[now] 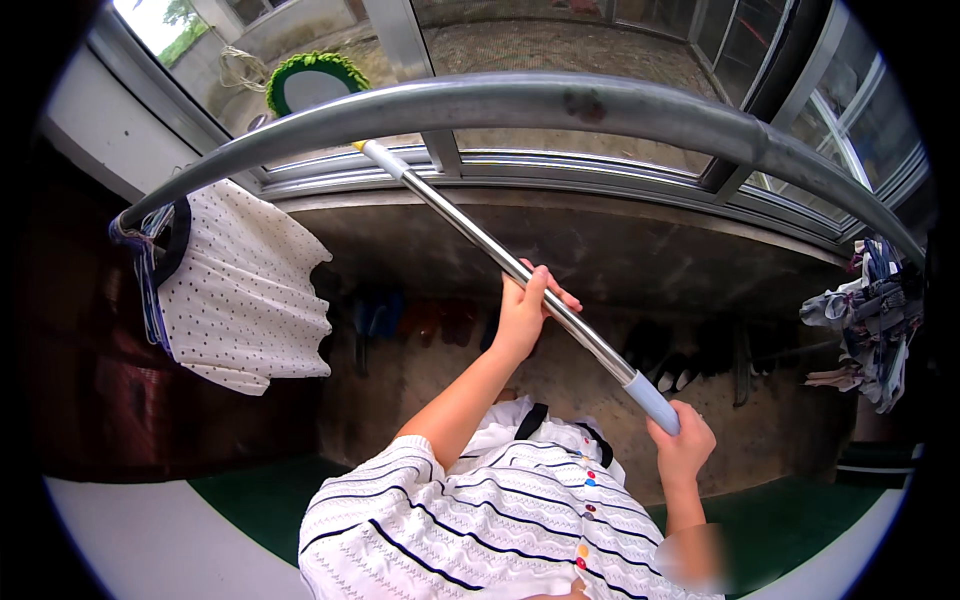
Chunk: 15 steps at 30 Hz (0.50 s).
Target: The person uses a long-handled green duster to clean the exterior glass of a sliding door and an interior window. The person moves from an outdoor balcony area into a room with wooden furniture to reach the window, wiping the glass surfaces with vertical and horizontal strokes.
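Observation:
I hold a long shiny metal pole (480, 240) slanting up to the left with both hands. My left hand (525, 318) grips its middle. My right hand (682, 447) is closed around the pale blue handle (652, 400) at its lower end. The pole's pale tip (365, 150) reaches a thick grey rail (560, 105) that arches overhead. Below my arms lies a white striped garment (480, 520) with coloured buttons on a black hanger (531, 420); what holds it up is hidden.
A white dotted garment (240, 300) hangs from the rail's left end. A bundle of patterned clothes (870, 320) hangs at its right end. Windows (560, 50) run behind the rail. Shoes line a dark shelf (690, 360) under the sill. Green floor (260, 500) lies below.

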Tool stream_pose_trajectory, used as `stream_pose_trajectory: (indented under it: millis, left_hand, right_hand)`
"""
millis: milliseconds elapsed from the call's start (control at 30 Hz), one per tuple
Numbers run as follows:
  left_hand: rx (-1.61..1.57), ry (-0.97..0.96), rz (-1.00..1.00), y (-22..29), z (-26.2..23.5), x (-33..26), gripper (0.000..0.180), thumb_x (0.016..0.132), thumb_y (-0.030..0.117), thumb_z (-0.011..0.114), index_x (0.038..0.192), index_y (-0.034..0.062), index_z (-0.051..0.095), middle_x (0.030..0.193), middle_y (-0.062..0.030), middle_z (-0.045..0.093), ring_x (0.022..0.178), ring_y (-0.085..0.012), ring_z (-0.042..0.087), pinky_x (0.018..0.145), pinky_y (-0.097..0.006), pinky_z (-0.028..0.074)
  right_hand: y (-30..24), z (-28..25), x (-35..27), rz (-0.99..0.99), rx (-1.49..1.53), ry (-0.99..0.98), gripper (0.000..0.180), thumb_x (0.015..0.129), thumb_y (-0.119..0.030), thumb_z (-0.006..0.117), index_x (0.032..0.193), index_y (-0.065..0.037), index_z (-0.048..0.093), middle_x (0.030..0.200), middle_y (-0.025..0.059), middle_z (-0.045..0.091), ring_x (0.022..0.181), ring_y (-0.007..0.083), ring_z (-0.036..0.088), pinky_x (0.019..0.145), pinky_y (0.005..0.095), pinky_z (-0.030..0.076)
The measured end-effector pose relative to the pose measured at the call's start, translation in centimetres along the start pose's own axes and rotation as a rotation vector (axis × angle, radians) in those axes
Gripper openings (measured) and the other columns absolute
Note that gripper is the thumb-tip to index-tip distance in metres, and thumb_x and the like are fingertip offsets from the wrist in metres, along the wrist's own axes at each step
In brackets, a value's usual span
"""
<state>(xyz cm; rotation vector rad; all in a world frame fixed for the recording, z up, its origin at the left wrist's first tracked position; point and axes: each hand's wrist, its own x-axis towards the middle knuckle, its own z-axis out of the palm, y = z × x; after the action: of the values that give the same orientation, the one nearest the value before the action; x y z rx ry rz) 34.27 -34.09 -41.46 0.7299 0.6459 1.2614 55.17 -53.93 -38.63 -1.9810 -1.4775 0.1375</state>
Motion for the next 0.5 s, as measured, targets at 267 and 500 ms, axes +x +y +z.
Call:
stream_pose_trajectory:
  millis: [267, 500]
  left_hand:
    - [0.191, 0.103, 0.254, 12.1, -11.3, 6.2, 0.018, 0.098, 0.021, 0.042, 0.088, 0.0067, 0.040, 0.072, -0.0048, 0.049, 0.060, -0.0180, 0.060, 0.059, -0.038, 0.057]
    - [0.335, 0.175, 0.310, 19.4, -16.8, 7.4, 0.029, 0.097, 0.025, 0.043, 0.077, 0.0053, 0.045, 0.064, -0.0051, 0.050, 0.058, -0.0178, 0.061, 0.058, -0.036, 0.056]
  right_hand:
    - [-11.7, 11.5, 5.3, -0.085, 0.196, -0.082, 0.025, 0.068, -0.023, 0.076, 0.084, -0.008, 0.065, 0.073, 0.0083, 0.064, 0.066, 0.0262, 0.062, 0.059, 0.0344, 0.046]
    - [-18.9, 15.9, 6.4, -0.078, 0.406, -0.188, 0.027, 0.069, -0.022, 0.077, 0.088, -0.006, 0.067, 0.072, 0.0099, 0.065, 0.064, 0.0250, 0.063, 0.061, 0.0315, 0.047]
